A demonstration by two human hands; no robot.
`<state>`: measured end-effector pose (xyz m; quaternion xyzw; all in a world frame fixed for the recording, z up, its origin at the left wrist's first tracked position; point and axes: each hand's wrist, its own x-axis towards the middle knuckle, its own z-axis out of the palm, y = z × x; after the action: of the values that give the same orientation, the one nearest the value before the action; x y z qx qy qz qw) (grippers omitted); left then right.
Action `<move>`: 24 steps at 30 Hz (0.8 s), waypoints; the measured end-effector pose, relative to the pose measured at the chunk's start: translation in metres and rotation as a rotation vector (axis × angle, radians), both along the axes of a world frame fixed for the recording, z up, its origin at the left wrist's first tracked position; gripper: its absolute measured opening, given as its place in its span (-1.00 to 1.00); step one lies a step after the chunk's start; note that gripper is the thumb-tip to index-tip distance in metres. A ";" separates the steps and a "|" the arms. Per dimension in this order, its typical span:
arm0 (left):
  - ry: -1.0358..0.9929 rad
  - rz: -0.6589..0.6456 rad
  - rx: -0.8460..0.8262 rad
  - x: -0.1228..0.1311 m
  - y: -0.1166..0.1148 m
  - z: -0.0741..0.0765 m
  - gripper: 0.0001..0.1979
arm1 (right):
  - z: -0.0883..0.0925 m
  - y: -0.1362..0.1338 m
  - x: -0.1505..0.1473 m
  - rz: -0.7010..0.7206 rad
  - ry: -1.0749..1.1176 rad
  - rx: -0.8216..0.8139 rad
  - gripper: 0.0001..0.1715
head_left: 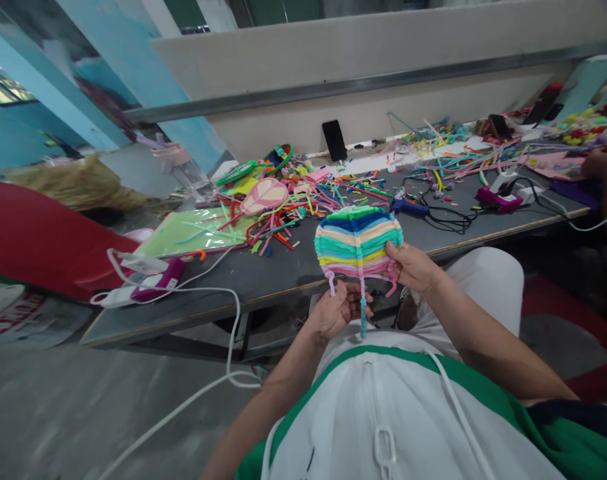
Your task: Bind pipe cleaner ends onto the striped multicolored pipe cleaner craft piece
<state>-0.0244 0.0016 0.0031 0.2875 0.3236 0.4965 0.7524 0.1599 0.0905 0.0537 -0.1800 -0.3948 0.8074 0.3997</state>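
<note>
A striped leaf shape made of pipe cleaners (359, 241) is held up over my lap, at the near edge of the table. Its bands run green, dark blue, cream, teal, yellow and pink, with a stem hanging down the middle and pink curled ends at its lower corners. My right hand (411, 267) pinches the leaf at its lower right edge, fingers partly behind it. Below the lower left corner, my left hand (336, 308) has thumb and forefinger at the pink curled end, its other fingers loosely curled behind the stem.
On the dark table (223, 280) lie heaps of loose pipe cleaners (278, 220), a pink leaf shape (264, 195), a green sheet (193, 233), a blue glue gun (408, 205) and power strips with cords. A phone (334, 140) leans at the back. Another person's hand (606, 163) is at far right.
</note>
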 end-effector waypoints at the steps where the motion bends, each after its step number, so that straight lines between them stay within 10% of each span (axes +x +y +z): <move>1: 0.005 -0.005 -0.002 0.000 0.000 0.000 -0.50 | 0.000 0.000 0.000 -0.003 -0.004 -0.001 -0.71; 13: -0.043 -0.048 0.063 -0.022 0.002 0.005 -0.40 | 0.006 0.002 0.007 -0.043 -0.063 0.015 -0.71; 24: 0.034 0.509 0.141 -0.049 0.039 0.053 -0.65 | 0.005 0.011 -0.015 -0.115 -0.171 0.162 -0.55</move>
<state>-0.0731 0.0408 0.0564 0.2570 0.3625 0.6861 0.5760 0.1453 0.1011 0.0585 -0.2376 -0.4802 0.7304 0.4237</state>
